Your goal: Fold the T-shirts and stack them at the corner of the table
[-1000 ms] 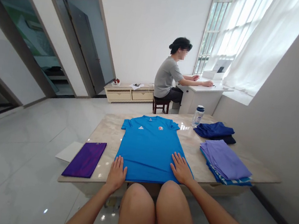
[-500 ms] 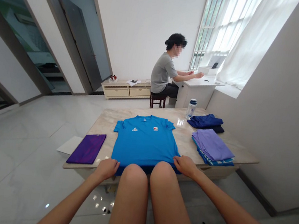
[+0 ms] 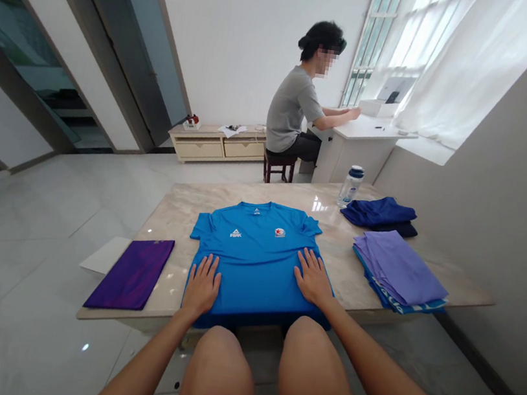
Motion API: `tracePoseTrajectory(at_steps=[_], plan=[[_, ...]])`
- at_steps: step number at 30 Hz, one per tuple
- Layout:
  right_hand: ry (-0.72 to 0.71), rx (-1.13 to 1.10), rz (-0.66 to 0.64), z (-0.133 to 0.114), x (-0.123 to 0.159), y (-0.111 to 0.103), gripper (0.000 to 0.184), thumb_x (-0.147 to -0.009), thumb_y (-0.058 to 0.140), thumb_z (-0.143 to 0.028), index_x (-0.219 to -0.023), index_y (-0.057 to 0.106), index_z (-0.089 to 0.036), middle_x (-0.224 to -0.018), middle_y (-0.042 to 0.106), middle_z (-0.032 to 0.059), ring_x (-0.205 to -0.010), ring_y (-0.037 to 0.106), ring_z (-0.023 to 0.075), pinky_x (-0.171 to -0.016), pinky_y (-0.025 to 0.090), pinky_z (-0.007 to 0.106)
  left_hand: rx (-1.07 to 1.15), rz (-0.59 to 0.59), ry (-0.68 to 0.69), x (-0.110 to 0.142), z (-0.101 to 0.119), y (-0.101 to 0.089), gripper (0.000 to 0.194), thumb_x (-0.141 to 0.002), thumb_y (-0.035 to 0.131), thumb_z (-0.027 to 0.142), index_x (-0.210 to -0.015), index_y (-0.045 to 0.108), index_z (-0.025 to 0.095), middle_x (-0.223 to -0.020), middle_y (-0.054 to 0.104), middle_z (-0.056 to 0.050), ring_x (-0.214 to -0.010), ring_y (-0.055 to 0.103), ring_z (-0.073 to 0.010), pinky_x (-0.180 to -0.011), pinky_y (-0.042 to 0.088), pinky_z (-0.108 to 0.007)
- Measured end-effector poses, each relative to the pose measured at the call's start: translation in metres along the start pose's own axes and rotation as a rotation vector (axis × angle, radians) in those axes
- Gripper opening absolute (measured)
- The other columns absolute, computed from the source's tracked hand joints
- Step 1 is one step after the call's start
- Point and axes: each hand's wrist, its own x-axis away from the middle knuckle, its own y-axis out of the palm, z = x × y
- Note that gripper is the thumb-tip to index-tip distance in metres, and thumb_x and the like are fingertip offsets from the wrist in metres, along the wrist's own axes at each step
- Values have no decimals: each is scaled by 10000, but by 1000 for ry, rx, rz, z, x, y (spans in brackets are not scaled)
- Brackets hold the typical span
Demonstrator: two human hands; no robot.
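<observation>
My left fingers (image 3: 205, 268) and right fingers (image 3: 308, 262) lie open, gripping nothing; pushing crooked could wrinkle the blue T-shirt (image 3: 253, 286) under them.

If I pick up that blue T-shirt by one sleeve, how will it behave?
The blue T-shirt will probably hang floppy, since its cloth already wrinkles under the hands. It looks thin, so likely light for its size. It may slide easily, as the table looks smooth and glossy.

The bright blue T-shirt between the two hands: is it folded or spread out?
Spread out: the T-shirt shows both short sleeves and its neckline, with its lower edge hanging over the table's front.
</observation>
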Motion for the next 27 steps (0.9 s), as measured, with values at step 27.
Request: tracePoseTrajectory(at_steps=[27], plan=[[-85,-14,19,10,32,-5,692,-1130,263,-514,-1727,422,-204,-1810,312,101,-1687,268,302,-1360,243,547,-42,105,59,32,-8,23,665,-1097,322,394,-1660,494,86,-1743,432,-207,-1649,356,-392,-1332,331,-604]])
